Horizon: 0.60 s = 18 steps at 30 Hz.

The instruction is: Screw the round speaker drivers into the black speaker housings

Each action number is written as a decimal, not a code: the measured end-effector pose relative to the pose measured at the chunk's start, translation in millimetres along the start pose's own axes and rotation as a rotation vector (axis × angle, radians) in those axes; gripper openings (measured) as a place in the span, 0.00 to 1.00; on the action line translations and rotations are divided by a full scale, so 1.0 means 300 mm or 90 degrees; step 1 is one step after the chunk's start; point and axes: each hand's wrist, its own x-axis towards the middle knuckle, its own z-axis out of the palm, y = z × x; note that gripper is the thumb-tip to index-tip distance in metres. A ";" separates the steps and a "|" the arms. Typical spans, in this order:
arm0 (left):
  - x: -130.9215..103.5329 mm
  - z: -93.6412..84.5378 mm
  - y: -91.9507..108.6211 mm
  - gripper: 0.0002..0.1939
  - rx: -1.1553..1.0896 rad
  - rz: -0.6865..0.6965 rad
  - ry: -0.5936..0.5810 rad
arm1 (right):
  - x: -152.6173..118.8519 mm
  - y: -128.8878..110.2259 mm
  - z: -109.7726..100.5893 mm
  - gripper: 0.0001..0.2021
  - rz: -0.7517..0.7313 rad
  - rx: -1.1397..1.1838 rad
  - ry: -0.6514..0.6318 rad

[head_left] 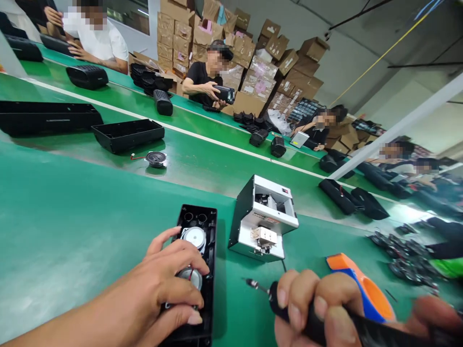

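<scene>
A long black speaker housing [212, 284] lies in front of me, its open side up. Two round speaker drivers show inside it: an upper one [195, 237] in plain sight and a lower one [194, 278] partly under my fingers. My left hand [173, 284] reaches across the housing with curled fingers and thumb around the lower driver. In my right hand [311, 303] is a black electric screwdriver [273, 298], gripped in a closed fist. Its bit points left toward the housing, apart from it, above the green table.
A white and black screw feeder [265, 217] stands beyond the housing. An orange and blue holder [361, 284] lies at right, near piled speaker drivers [405, 260]. Another driver [156, 159] and a black housing [128, 136] lie on the line beyond. Co-workers sit across it.
</scene>
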 end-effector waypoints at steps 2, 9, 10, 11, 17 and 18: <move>0.067 -0.032 -0.005 0.15 0.031 0.045 0.037 | 0.065 -0.005 0.022 0.10 -0.078 -0.047 0.122; 0.541 -0.046 -0.064 0.12 0.119 0.031 0.041 | 0.174 0.106 0.030 0.31 -0.160 -0.115 0.091; 0.605 -0.034 -0.071 0.12 0.130 0.022 0.033 | 0.172 0.123 0.024 0.30 -0.147 -0.117 0.079; 0.661 -0.019 -0.078 0.11 0.141 0.015 0.026 | 0.169 0.137 0.018 0.29 -0.134 -0.119 0.070; 0.798 0.063 -0.102 0.07 0.189 -0.008 -0.027 | 0.138 0.142 0.020 0.26 -0.055 -0.120 0.045; 0.792 0.065 -0.103 0.08 0.189 -0.003 -0.027 | 0.127 0.134 0.027 0.27 -0.029 -0.115 0.040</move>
